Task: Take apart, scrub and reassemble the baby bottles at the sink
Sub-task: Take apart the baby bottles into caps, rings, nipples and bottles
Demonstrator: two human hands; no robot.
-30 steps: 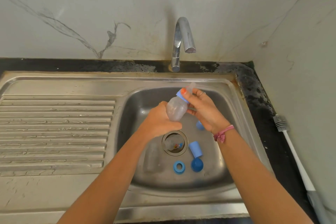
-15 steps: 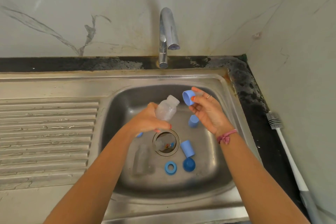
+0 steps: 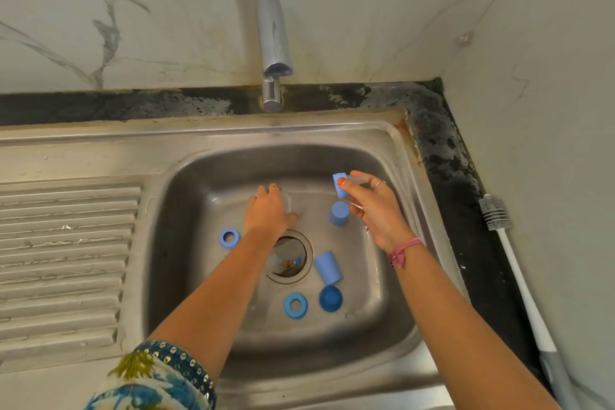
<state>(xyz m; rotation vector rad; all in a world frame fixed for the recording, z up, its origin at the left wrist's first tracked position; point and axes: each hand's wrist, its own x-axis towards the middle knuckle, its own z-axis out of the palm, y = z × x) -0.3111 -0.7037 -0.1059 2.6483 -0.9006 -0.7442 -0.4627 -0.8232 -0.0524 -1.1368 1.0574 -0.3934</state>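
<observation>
**Bottle set down in the basin, collar and teat kept in the other hand**

Half a second ago the left hand held the clear plastic bottle body up over the drain, neck toward the right hand. Now the left hand [image 3: 268,211] has dropped to the floor of the stainless steel sink basin [image 3: 186,196], palm down, just behind the round drain strainer [image 3: 290,256]. The clear bottle body [image 3: 289,202] shows only as a faint edge under its fingers; they curl over it, but how firmly they grip cannot be told.

The right hand [image 3: 376,210] has moved a little to the right and stays raised above the basin. Thumb and fingers pinch the light blue screw collar with its clear silicone teat [image 3: 344,185], the same piece it held earlier, now well apart from the bottle.

The loose parts on the basin floor lie as before relative to the drain: a light blue cap standing upright [image 3: 338,214] below the right hand, a second light blue cap lying on its side [image 3: 327,267] just right of the drain, a dark blue round lid [image 3: 330,298] and a blue ring [image 3: 295,305] near the front. Another blue ring [image 3: 229,238], earlier mostly hidden by the left wrist, now lies in plain view left of that arm.

A white-handled bottle brush [image 3: 509,263] lies on the dark desk [image 3: 459,183] to the right of the sink, and the chrome tap [image 3: 273,40] stands behind the basin. The camera has tipped down, bringing a patterned sleeve [image 3: 156,379] into view.
</observation>
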